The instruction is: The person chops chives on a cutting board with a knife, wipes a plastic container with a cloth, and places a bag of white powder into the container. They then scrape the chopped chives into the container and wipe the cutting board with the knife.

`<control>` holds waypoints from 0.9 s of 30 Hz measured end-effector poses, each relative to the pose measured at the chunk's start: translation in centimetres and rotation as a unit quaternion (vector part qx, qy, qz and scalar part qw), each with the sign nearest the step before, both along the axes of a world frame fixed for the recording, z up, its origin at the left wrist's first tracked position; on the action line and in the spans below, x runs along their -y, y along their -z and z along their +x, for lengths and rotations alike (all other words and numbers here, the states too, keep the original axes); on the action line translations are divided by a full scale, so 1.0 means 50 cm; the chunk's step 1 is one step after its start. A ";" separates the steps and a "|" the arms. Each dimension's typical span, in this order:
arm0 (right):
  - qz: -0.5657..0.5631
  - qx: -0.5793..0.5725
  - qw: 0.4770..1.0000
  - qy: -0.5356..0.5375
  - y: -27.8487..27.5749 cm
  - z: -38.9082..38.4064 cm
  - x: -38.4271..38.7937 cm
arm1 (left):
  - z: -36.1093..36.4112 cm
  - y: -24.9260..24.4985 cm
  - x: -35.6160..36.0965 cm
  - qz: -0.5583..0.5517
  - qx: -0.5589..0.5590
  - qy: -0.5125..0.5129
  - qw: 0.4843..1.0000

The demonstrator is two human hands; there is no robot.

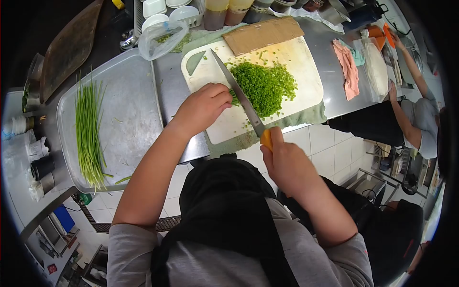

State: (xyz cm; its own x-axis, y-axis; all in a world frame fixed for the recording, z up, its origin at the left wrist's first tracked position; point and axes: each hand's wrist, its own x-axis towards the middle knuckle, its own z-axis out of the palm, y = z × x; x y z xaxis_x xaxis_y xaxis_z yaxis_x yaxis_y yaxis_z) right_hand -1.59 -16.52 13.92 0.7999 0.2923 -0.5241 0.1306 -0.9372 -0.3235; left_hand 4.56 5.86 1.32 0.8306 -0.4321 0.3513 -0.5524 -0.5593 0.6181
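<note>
My right hand [289, 160] is closed around the yellow handle of a long kitchen knife [246, 104]. Its blade slants up and to the left across a white cutting board [210, 125]. Just left of the blade, my left hand [204, 106] has its fingers curled over a short bunch of chives [234, 98], mostly hidden under them. A heap of finely chopped chives [265, 88] lies on the board right of the blade. Long uncut chives [88, 136] rest on a metal tray [131, 129] to the left.
Cardboard [263, 34] covers the board's far edge, and a green cloth [303, 116] lies beneath the board. A plastic bag [164, 40] and sauce containers [236, 10] stand behind. A pink cloth [346, 69] is on the right counter, where another person [418, 117] works.
</note>
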 end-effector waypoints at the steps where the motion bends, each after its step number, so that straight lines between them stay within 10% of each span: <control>1: 0.000 0.000 1.000 -0.004 0.019 0.003 -0.009 | 0.000 0.000 -0.002 -0.003 0.009 0.006 1.000; 27: 0.057 0.064 0.996 0.019 0.086 0.077 -0.074 | 0.000 -0.003 -0.009 -0.016 -0.018 0.009 1.000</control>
